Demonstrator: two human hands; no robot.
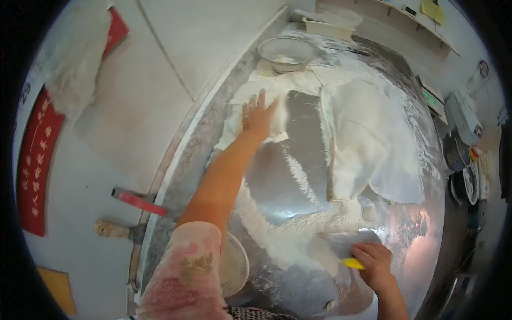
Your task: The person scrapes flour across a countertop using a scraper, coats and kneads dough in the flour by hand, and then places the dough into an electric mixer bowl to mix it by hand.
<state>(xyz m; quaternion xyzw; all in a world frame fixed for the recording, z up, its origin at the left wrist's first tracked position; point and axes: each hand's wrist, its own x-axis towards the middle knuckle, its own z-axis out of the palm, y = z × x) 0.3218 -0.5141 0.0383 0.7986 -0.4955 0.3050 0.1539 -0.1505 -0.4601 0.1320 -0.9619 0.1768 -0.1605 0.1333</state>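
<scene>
While the left hand is spread, empty, over the floured worktop, I see the right hand closed on a yellow-handled tool, apparently a scraper.

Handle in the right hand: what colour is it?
The handle is yellow, seen in the head view.

pale chinese characters run down the long, curved red strip on the white wall, too blurred to read; the small green-lit display at right is likewise illegible.
</scene>
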